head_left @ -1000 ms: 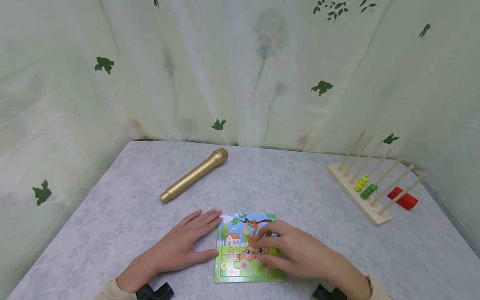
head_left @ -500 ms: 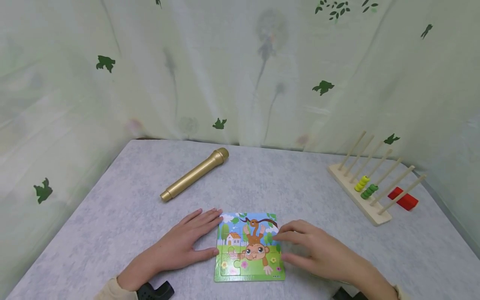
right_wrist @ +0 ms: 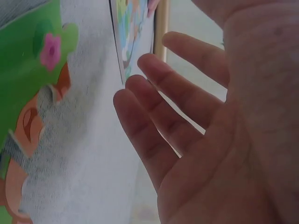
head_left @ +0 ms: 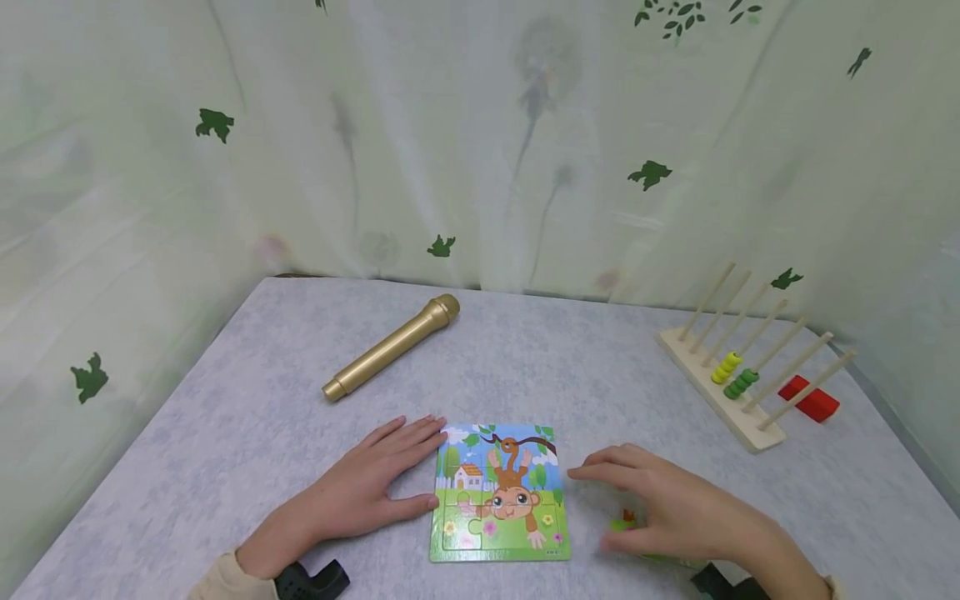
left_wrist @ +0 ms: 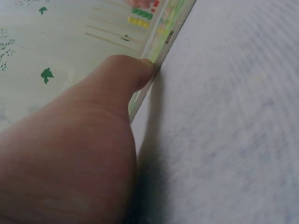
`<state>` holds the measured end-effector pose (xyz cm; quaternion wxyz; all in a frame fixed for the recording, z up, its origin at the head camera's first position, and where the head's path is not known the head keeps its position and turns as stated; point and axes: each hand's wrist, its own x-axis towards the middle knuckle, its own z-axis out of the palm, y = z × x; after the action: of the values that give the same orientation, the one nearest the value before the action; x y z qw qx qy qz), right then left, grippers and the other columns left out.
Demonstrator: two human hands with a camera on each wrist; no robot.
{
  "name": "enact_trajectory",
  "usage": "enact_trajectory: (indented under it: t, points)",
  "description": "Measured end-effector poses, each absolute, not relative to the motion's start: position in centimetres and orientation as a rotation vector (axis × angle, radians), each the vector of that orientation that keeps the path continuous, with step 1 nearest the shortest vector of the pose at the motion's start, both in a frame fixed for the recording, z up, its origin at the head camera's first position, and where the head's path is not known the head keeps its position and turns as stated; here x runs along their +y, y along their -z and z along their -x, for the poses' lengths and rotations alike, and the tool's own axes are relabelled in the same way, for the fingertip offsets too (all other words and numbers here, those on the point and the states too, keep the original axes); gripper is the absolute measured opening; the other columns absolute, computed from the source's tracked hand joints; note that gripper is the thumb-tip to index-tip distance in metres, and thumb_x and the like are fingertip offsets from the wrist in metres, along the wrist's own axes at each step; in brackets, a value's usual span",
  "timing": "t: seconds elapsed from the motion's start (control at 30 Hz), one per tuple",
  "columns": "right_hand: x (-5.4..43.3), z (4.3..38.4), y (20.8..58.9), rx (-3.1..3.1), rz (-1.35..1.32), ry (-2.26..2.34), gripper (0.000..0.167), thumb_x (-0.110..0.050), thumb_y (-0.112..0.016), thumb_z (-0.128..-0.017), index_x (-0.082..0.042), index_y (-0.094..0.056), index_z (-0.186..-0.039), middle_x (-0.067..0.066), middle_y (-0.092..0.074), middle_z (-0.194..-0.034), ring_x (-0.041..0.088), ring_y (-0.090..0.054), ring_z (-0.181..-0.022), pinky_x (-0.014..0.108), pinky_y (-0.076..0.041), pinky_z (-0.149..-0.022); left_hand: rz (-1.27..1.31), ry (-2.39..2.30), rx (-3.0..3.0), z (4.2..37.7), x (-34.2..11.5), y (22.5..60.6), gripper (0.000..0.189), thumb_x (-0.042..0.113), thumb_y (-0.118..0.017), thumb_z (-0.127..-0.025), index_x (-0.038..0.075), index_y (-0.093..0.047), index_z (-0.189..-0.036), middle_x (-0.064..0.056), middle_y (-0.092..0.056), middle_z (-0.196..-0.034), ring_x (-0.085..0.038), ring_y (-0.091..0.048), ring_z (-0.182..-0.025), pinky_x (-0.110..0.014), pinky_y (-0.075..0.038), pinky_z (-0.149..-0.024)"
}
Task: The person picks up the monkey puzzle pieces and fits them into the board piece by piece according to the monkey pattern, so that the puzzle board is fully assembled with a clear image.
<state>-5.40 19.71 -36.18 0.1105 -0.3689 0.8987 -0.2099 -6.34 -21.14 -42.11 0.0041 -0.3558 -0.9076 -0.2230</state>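
Observation:
A jigsaw puzzle [head_left: 501,492] with a monkey hanging from a branch lies flat on the table, its picture filled in. My left hand [head_left: 375,483] rests at its left side, fingers spread, fingertips at the upper left corner. In the left wrist view the thumb [left_wrist: 135,70] touches the puzzle's edge. To the right of the puzzle hovers my right hand [head_left: 667,500], fingers loosely bent and apart, holding nothing. Beneath it, mostly hidden in the head view, are loose green and brown puzzle pieces [head_left: 624,523]. The right wrist view shows a green piece [right_wrist: 28,65] with a pink flower.
A gold toy microphone [head_left: 390,350] lies behind the left hand. At the back right stands a wooden peg rack [head_left: 720,392] with yellow beads [head_left: 725,367] and green beads [head_left: 742,383]. A red block [head_left: 810,398] sits just behind it. A pale curtain [head_left: 480,150] hangs beyond the table.
My right hand has drawn back from over the puzzle to its right, uncovering the monkey and now hovering above the loose pieces. The left hand has stayed in place.

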Motion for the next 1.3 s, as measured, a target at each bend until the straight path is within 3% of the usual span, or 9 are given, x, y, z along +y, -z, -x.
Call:
enact_trajectory:
  t: [0.27, 0.43, 0.73, 0.93, 1.3]
  points:
    - [21.0, 5.7, 36.2, 2.563, 1.040, 0.661, 0.064, -0.061, -0.073, -0.088, -0.034, -0.058, -0.144, -0.013, -0.056, -0.137, 0.009, -0.057, -0.115, 0.027, -0.058, -0.085, 1.104, 0.710, -2.885, 6.5, -21.1, 42.2, 0.077, 0.060, -0.059, -0.099, 0.015, -0.042, -0.159, -0.001, -0.034, -0.168, -0.020, -0.031, -0.155, -0.018, 0.001, -0.127]
    - [21.4, 5.8, 36.5, 2.524, 0.938, 0.648, 0.067, -0.063, -0.075, -0.085, -0.037, -0.057, -0.144, -0.014, -0.056, -0.135, 0.004, -0.055, -0.110, 0.025, -0.057, -0.085, 1.099, 0.724, -2.899, 6.5, -21.1, 42.1, 0.077, 0.060, -0.059, -0.099, 0.015, -0.041, -0.159, -0.001, -0.034, -0.168, -0.019, -0.030, -0.156, -0.019, 0.000, -0.127]
    - [22.5, 6.3, 36.7, 2.397, 0.800, 0.649, 0.073, -0.054, -0.084, -0.080, -0.038, -0.054, -0.145, -0.012, -0.054, -0.129, 0.001, -0.051, -0.101, 0.021, -0.054, -0.080, 1.099, 0.724, -2.894, 6.5, -21.0, 42.1, 0.077, 0.060, -0.059, -0.099, 0.015, -0.042, -0.159, -0.001, -0.034, -0.168, -0.019, -0.030, -0.156, -0.021, -0.002, -0.127]
    - [23.0, 6.5, 36.9, 2.375, 0.792, 0.704, 0.068, -0.044, -0.087, -0.082, -0.035, -0.057, -0.143, -0.013, -0.055, -0.116, 0.002, -0.051, -0.091, 0.019, -0.051, -0.070, 1.101, 0.715, -2.892, 6.5, -21.1, 42.2, 0.077, 0.059, -0.060, -0.099, 0.015, -0.042, -0.159, -0.001, -0.033, -0.168, -0.019, -0.031, -0.155, -0.018, 0.000, -0.127]
    - [23.5, 7.0, 37.4, 2.402, 0.907, 0.743, 0.050, -0.044, -0.082, -0.087, -0.028, -0.067, -0.132, -0.018, -0.058, -0.102, -0.002, -0.053, -0.086, 0.018, -0.052, -0.070, 1.107, 0.722, -2.892, 6.6, -21.1, 42.3, 0.077, 0.059, -0.060, -0.099, 0.014, -0.041, -0.159, -0.002, -0.033, -0.168, -0.020, -0.031, -0.155, -0.017, 0.001, -0.126]
